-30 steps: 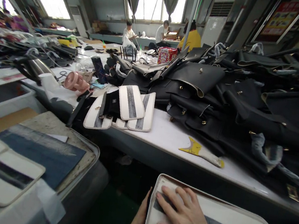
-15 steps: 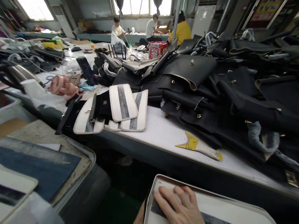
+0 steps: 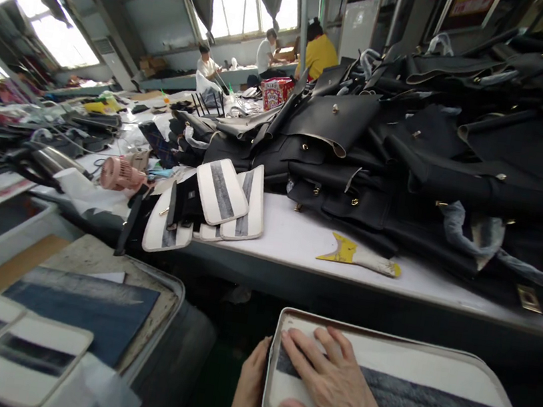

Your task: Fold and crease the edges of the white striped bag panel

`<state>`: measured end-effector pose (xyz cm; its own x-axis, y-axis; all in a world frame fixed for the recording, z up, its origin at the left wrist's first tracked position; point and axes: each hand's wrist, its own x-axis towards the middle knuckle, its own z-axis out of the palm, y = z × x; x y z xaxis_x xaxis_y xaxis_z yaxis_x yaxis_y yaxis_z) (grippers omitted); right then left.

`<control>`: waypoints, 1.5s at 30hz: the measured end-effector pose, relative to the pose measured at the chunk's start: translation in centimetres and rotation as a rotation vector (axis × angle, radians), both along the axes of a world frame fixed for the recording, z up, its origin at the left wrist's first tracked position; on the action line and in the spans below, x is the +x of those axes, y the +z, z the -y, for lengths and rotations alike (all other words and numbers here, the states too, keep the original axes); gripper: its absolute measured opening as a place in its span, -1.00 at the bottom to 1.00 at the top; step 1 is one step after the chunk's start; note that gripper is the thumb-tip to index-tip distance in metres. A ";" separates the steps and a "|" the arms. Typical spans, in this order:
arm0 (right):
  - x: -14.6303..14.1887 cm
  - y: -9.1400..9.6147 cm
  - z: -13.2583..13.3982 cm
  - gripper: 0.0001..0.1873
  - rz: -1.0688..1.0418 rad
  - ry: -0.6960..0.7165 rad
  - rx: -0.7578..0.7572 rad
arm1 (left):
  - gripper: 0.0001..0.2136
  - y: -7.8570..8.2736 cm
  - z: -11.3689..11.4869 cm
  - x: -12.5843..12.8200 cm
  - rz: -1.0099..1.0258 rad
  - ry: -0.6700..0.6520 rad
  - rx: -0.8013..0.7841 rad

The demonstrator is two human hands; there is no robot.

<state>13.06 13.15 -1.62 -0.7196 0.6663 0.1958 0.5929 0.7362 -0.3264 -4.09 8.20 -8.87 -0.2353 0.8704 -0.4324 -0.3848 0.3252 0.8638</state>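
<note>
A large white bag panel [image 3: 410,364] with a dark grey stripe and a raised rim lies at the lower right. My right hand [image 3: 326,390] rests flat on its left end, fingers spread, partly over the stripe. At the panel's left edge my left hand [image 3: 250,386] is curled against the rim; its fingertips are hidden behind the edge, and it appears to grip there. What lies under the panel is hidden.
A white-topped table [image 3: 282,232] runs across, bearing a heap of black bags [image 3: 343,126], smaller striped panels [image 3: 223,190], a yellow-tipped tool [image 3: 345,251] and a pink fan [image 3: 121,174]. At left, a bin [image 3: 178,291] carries a blue board [image 3: 85,305] and more panels [image 3: 27,358]. People work behind.
My left hand has come further into sight beside the panel's left edge. The right hand stays flat on the panel. The view has tilted and shifted slightly.
</note>
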 end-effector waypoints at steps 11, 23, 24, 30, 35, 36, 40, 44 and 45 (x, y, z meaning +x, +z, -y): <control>0.0 -0.3 0.2 -0.35 -0.093 -0.036 -0.030 | -0.81 8.2 -0.5 -1.9 -0.935 -0.374 0.121; -0.3 -0.3 0.2 -0.38 -0.110 -0.044 -0.031 | -0.82 7.3 0.3 -1.6 -1.362 -0.333 0.392; -0.4 -0.4 0.2 -0.38 -0.119 -0.047 -0.032 | -0.83 7.4 0.3 -1.6 -1.361 -0.335 0.393; -0.4 -1.2 0.3 -0.37 -0.174 -0.071 -0.015 | -0.83 7.9 0.5 -1.5 -1.341 -0.377 0.419; -0.2 -1.5 0.5 -0.36 -0.193 -0.077 0.037 | -0.79 7.9 0.6 -1.0 -1.529 -0.458 0.475; -0.2 -1.5 0.5 -0.36 -0.192 -0.078 0.044 | -0.78 7.9 0.5 -1.0 -1.571 -0.470 0.480; -0.4 -1.5 0.2 -0.33 -0.192 -0.091 0.073 | -0.77 7.9 0.2 -0.7 -1.649 -0.471 0.488; -0.5 -2.1 -0.3 -0.32 -0.216 -0.074 0.166 | -0.77 8.1 0.1 -0.5 -1.679 -0.419 0.425; -0.4 -2.6 -0.4 -0.34 -0.221 -0.043 0.204 | -0.78 8.2 0.1 -0.4 -1.706 -0.424 0.411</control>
<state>12.70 13.50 -4.17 -0.6168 0.6256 0.4777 0.5556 0.7759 -0.2989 -4.47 8.06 -0.67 0.1004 0.9611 0.2574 0.9623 -0.1595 0.2201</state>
